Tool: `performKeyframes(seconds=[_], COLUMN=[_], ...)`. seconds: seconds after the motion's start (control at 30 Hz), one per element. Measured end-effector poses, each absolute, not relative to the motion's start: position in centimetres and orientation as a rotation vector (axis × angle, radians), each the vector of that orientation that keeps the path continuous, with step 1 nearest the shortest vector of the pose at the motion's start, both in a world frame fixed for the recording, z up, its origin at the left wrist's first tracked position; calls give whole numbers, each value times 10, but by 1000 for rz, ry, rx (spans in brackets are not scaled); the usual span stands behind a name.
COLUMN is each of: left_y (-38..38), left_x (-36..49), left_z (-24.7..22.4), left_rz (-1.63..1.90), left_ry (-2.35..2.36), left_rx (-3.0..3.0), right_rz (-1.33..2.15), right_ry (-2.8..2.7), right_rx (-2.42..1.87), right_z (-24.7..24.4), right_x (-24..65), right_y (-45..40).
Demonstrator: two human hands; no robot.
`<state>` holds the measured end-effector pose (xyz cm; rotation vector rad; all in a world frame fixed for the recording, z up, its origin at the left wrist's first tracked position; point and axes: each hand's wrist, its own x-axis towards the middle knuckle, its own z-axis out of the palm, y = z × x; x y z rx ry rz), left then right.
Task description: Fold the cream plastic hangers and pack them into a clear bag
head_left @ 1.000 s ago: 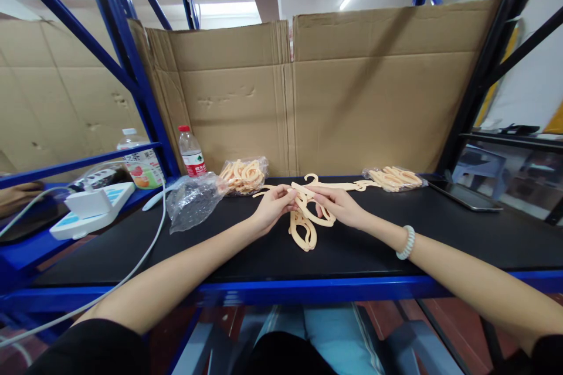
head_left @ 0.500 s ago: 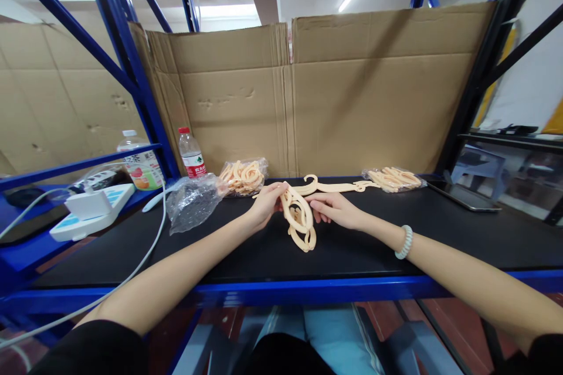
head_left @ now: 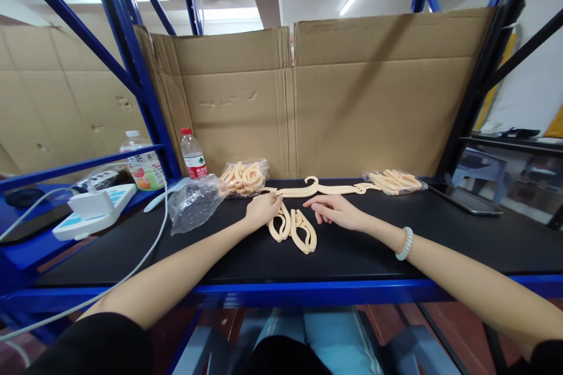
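Two cream folding hangers lie folded near the middle of the black tabletop (head_left: 373, 246). My left hand (head_left: 263, 211) is closed on the upper end of the left folded hanger (head_left: 280, 228); its fingertips are partly hidden. Just right of it rests the other folded hanger (head_left: 304, 234), touched by neither hand. My right hand (head_left: 334, 211) hovers close to that one, fingers apart and holding nothing. Behind both hands an unfolded hanger (head_left: 338, 189) lies flat, its hook pointing up and away from me.
Bagged cream hanger parts (head_left: 244, 178) stand at the back left, with another bag (head_left: 393, 181) at the back right. A crumpled clear bag (head_left: 193, 205), red-capped bottle (head_left: 193, 155), power strip (head_left: 94, 211) and white cable (head_left: 152, 252) are leftward. A phone (head_left: 466, 198) lies right.
My left hand has lowered the folded hanger to the table, left of the other one, which is now uncovered. My right hand has come away from the hanger.
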<state>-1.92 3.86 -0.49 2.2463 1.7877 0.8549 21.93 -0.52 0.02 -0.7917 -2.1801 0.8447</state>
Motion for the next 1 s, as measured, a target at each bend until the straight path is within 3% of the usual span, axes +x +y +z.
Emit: performKeyframes(seconds=[0.33,0.67,1.0], left_y=[32,2,8], left_x=[-12,-27,-10], left_z=[0,43,16], left_rz=[747,112,426], left_ry=[1829,777,557], left_rx=[2445,2826,2833], right_rz=[731,221,323], right_ry=[-2116,-2586,-2585], right_rx=[-842,-618,-644], right_z=[-2,11,5], right_x=[222,215,224], right_y=[2,-26,-8])
